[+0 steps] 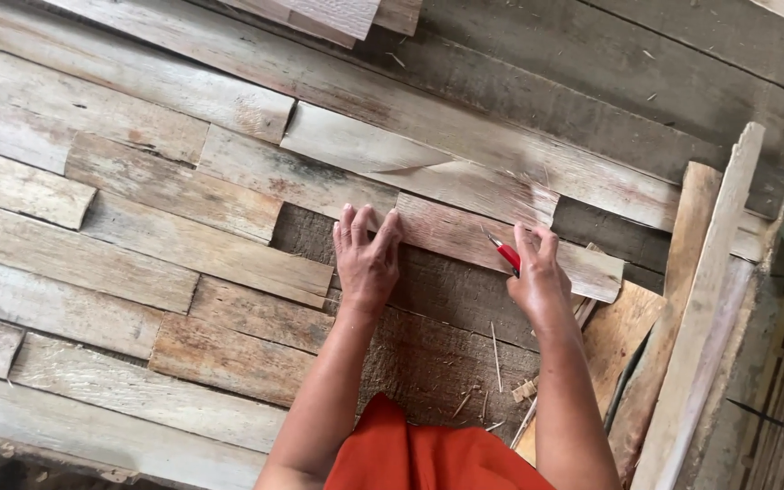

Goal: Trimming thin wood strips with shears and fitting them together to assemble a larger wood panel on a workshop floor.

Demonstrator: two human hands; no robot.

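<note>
Plank under both hands

Weathered, pale-reddish short wooden plank (501, 243) runs left-high to right-low. Our left hand (367, 259) lies flat, fingers spread, on its near-left end; our right hand (537, 272) presses mid-plank, pinching a red-handled tool (504, 253). Both touch it.

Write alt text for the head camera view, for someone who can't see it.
Seen from above, a person's left hand and right hand press a short wooden plank into a patchwork of weathered planks. The right hand also holds a red-handled tool. Loose boards lean at the right.
</note>
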